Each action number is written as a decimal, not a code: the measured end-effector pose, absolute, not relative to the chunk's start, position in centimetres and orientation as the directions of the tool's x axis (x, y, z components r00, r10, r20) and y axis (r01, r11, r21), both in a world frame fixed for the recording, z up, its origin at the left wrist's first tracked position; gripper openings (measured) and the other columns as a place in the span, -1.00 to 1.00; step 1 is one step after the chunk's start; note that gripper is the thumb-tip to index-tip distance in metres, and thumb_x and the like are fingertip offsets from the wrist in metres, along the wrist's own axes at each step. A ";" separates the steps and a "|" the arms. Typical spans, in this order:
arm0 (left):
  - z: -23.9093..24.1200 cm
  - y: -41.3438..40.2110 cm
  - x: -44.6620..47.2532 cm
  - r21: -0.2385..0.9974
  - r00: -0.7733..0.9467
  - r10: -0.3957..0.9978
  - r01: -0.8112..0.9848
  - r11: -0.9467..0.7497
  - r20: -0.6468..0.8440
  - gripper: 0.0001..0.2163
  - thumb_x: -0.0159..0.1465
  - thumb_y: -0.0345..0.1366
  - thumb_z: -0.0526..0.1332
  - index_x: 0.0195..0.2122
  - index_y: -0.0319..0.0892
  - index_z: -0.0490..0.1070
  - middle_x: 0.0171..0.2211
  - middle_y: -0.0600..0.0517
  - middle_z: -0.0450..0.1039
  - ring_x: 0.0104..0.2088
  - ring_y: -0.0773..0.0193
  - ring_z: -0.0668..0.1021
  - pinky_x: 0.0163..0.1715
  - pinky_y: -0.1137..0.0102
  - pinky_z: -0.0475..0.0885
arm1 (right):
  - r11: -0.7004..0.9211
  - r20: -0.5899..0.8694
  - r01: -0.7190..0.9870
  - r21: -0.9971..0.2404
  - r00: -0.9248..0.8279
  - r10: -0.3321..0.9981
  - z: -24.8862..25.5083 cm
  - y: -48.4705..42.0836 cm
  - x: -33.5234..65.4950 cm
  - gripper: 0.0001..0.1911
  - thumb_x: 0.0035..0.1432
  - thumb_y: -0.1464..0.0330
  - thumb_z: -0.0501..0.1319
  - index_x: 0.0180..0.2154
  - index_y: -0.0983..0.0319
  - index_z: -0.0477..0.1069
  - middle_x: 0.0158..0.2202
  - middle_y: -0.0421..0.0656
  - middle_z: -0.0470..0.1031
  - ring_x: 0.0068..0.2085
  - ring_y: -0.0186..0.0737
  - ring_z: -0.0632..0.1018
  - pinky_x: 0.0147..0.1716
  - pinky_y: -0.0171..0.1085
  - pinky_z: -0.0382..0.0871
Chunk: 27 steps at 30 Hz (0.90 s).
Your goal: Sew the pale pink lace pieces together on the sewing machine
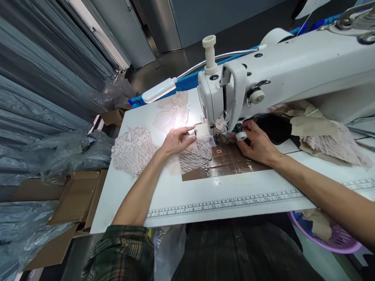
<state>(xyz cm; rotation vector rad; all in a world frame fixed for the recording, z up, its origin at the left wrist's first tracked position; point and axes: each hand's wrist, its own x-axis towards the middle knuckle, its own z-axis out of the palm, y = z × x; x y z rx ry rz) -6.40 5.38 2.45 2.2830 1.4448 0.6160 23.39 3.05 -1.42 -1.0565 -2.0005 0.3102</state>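
Observation:
My left hand [179,141] lies on the white lace piece [197,154] left of the sewing machine's needle area, its index finger and thumb stretched out and apart. That lace runs toward the presser foot [218,139] over a brown taped plate [231,160]. On the other side, my right hand [259,145] is curled in close under the head of the white sewing machine [209,97], around a small white knob [241,136]. Its fingertips are partly hidden, so what they pinch is unclear. Another bunch of lace [133,150] rests left of my left forearm.
Pale lace pieces [172,111] lie behind, under a white lamp [159,90]. Beige fabric and lace [325,134] are heaped beneath the machine arm. A ruler strip [216,205] follows the table's front edge. Cardboard boxes [79,195] stand left, a purple basket [341,244] below right.

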 end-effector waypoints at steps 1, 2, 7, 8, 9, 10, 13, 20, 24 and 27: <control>2.1 5.5 -6.5 0.517 0.381 0.903 0.742 -0.427 0.199 -0.61 0.32 -0.13 0.13 0.06 -0.24 0.46 -0.44 0.06 0.43 -0.55 0.39 0.30 -0.50 0.44 0.23 | 0.617 0.557 0.564 -0.549 -0.303 0.773 -1.4 3.1 23.4 -0.87 0.10 0.44 0.14 -0.35 0.21 0.47 -0.19 -0.06 0.37 -0.20 -0.13 0.50 -0.27 -0.21 0.45; 1.9 5.6 -6.5 0.505 0.386 0.892 0.736 -0.451 0.233 -0.64 0.34 -0.19 0.07 0.04 -0.26 0.47 -0.49 0.08 0.39 -0.55 0.38 0.31 -0.49 0.44 0.23 | 0.618 0.557 0.560 -0.552 -0.304 0.773 -1.4 3.1 23.4 -0.87 0.10 0.44 0.14 -0.34 0.21 0.48 -0.19 -0.06 0.37 -0.21 -0.15 0.49 -0.27 -0.22 0.45; 1.2 5.9 -6.4 0.410 0.449 0.815 0.709 -0.574 0.365 -0.63 0.18 -0.44 -0.02 -0.07 -0.29 0.48 -0.49 0.07 0.35 -0.46 0.31 0.40 -0.37 0.39 0.33 | 0.617 0.550 0.539 -0.573 -0.304 0.778 -1.2 3.1 23.6 -0.84 0.10 0.46 0.14 -0.34 0.22 0.49 -0.21 -0.07 0.37 -0.23 -0.15 0.49 -0.26 -0.18 0.46; 1.3 5.8 -6.4 0.405 0.460 0.803 0.698 -0.591 0.378 -0.62 0.15 -0.45 -0.02 -0.08 -0.28 0.47 -0.46 0.05 0.37 -0.44 0.31 0.41 -0.34 0.38 0.34 | 0.615 0.543 0.536 -0.578 -0.310 0.780 -1.2 3.1 23.6 -0.83 0.11 0.47 0.13 -0.34 0.22 0.50 -0.20 -0.07 0.37 -0.22 -0.14 0.49 -0.26 -0.17 0.46; 1.3 5.7 -6.3 0.410 0.463 0.798 0.689 -0.598 0.385 -0.61 0.12 -0.45 -0.01 -0.08 -0.27 0.47 -0.44 0.05 0.37 -0.43 0.31 0.41 -0.34 0.37 0.35 | 0.613 0.535 0.535 -0.581 -0.316 0.783 -1.1 3.0 23.6 -0.83 0.11 0.48 0.13 -0.34 0.21 0.50 -0.19 -0.06 0.37 -0.21 -0.14 0.49 -0.25 -0.16 0.47; 1.3 5.6 -6.3 0.428 0.458 0.801 0.680 -0.595 0.386 -0.61 0.10 -0.45 0.00 -0.08 -0.26 0.46 -0.43 0.06 0.36 -0.45 0.32 0.40 -0.35 0.39 0.35 | 0.611 0.527 0.536 -0.583 -0.323 0.786 -1.0 3.0 23.6 -0.82 0.11 0.48 0.13 -0.33 0.21 0.50 -0.18 -0.06 0.37 -0.21 -0.14 0.49 -0.24 -0.16 0.47; 1.3 5.4 -6.5 0.550 0.418 0.849 0.647 -0.528 0.324 -0.60 0.08 -0.45 0.05 -0.05 -0.23 0.44 -0.43 0.09 0.33 -0.52 0.40 0.33 -0.49 0.47 0.29 | 0.616 0.522 0.539 -0.574 -0.339 0.783 -0.9 2.9 23.7 -0.82 0.13 0.49 0.12 -0.32 0.22 0.50 -0.18 -0.04 0.37 -0.21 -0.16 0.49 -0.23 -0.18 0.46; 0.6 5.6 -6.9 0.778 0.341 0.929 0.540 -0.321 0.147 -0.56 0.11 -0.39 0.20 0.07 -0.22 0.39 -0.30 0.03 0.43 -0.49 0.43 0.40 -0.54 0.53 0.26 | 0.650 0.559 0.547 -0.528 -0.352 0.751 -1.1 3.0 23.8 -0.83 0.15 0.46 0.12 -0.30 0.24 0.50 -0.19 -0.03 0.38 -0.22 -0.17 0.49 -0.27 -0.20 0.47; 1.0 5.4 -7.1 0.801 0.332 0.933 0.518 -0.301 0.136 -0.56 0.14 -0.40 0.21 0.09 -0.22 0.38 -0.29 0.01 0.43 -0.41 0.38 0.46 -0.47 0.50 0.34 | 0.653 0.575 0.554 -0.516 -0.342 0.744 -1.2 3.1 23.8 -0.83 0.15 0.46 0.11 -0.32 0.21 0.48 -0.19 -0.04 0.39 -0.21 -0.15 0.50 -0.30 -0.20 0.48; 1.2 5.4 -7.3 0.786 0.338 0.928 0.526 -0.325 0.157 -0.57 0.15 -0.40 0.22 0.08 -0.23 0.38 -0.29 0.01 0.43 -0.39 0.37 0.48 -0.44 0.48 0.37 | 0.649 0.576 0.558 -0.518 -0.334 0.746 -1.3 3.2 23.8 -0.83 0.14 0.45 0.11 -0.34 0.19 0.48 -0.20 -0.06 0.39 -0.21 -0.14 0.51 -0.31 -0.19 0.49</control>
